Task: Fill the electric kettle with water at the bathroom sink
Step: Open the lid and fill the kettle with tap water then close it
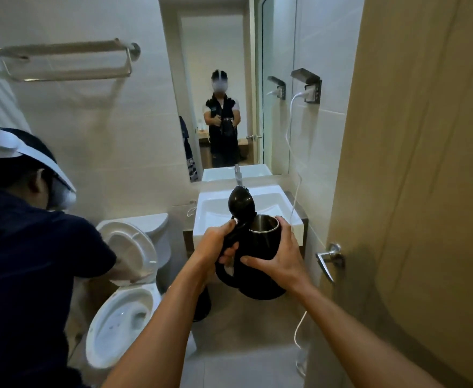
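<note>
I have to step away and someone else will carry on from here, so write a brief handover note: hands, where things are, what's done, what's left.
Left hand: grip closed on the kettle's handle.
Right hand: wrapped around the black kettle body, steadying it.
Kettle: held in the air short of the white sink, lid flipped open, steel interior visible.
Faucet: no water seen running.
Another person crouches at the toilet on the left.
Done: lid opened, kettle brought near the sink.
Left: move it under the faucet, run water, fill.
</note>
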`<state>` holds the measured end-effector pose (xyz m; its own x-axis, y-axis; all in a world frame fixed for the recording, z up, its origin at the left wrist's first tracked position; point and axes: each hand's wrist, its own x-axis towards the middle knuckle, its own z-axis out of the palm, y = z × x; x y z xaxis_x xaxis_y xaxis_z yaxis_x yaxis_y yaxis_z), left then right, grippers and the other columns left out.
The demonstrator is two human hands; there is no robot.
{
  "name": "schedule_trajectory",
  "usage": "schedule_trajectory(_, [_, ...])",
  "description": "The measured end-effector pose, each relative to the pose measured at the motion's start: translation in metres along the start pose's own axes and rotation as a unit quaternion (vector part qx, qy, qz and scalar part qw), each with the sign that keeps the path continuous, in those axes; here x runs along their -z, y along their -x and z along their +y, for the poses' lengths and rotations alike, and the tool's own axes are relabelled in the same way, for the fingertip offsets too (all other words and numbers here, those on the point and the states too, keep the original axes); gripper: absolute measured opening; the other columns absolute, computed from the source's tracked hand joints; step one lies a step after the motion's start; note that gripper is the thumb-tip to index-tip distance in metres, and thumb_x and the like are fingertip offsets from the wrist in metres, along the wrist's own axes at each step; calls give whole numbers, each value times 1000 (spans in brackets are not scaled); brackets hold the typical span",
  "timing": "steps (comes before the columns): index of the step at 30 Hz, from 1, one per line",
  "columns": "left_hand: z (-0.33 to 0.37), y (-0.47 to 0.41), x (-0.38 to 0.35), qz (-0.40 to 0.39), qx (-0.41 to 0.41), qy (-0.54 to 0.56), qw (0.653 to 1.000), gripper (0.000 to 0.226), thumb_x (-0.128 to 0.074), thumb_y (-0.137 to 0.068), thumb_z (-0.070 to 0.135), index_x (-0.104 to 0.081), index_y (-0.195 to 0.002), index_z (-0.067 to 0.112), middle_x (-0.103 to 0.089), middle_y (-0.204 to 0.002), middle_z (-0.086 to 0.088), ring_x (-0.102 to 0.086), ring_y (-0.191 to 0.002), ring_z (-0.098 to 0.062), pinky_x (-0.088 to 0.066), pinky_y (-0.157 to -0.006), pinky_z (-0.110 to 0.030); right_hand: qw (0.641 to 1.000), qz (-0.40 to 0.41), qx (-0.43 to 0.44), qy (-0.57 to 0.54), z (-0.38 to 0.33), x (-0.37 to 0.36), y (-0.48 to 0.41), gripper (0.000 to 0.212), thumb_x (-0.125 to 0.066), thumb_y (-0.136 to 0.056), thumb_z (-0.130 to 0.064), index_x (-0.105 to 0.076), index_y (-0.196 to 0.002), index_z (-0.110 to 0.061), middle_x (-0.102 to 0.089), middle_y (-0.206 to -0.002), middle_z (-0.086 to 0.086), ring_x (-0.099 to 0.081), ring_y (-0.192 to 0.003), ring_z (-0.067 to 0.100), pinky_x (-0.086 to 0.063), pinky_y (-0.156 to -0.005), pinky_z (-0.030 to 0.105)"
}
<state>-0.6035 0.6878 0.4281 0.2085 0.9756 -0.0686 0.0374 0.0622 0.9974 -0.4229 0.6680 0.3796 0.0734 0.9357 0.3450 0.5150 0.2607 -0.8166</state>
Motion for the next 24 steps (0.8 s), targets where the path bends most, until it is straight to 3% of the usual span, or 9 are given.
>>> schedule_trajectory(8, [-2, -164, 49, -17, 0, -5, 1000, 45, -48, -98, 45, -54, -70, 10, -49, -53, -2, -32, -41, -12, -23, -42, -26, 999, 3, -25, 21, 40, -56, -145, 121, -94, -61, -52, -24, -157, -28, -47, -146, 2, -41, -127, 13, -39, -106, 33])
schedule_trajectory(13, [-20, -254, 74, -18, 32, 22, 999, 42, -49, -99, 43, -53, -72, 11, -49, -51, 1, -30, -39, -8, -21, -37, -21, 998, -18, -56, 35, 83, -96, -224, 125, -89, -50, -66, -26, -151, -29, -53, -140, 0, -52, -131, 25, -48, -111, 49])
schedule_trajectory(19, [-45, -370, 92, 14, 65, 37, 997, 44, -50, -97, 45, -52, -69, 11, -49, -54, -2, -28, -37, -8, -17, -37, -21, 996, -64, -61, 35, 142, -134, -329, 124, -87, -51, -65, -27, -152, -26, -50, -143, 1, -49, -134, 23, -43, -114, 41])
schedule_trajectory(24, [-60, -463, 99, 51, 96, 47, 993, 41, -49, -98, 41, -52, -71, 10, -48, -54, -3, -28, -40, -10, -16, -39, -22, 988, -130, -88, 7, 189, -152, -415, 122, -91, -53, -64, -26, -152, -36, -47, -149, -3, -49, -137, 20, -45, -116, 44])
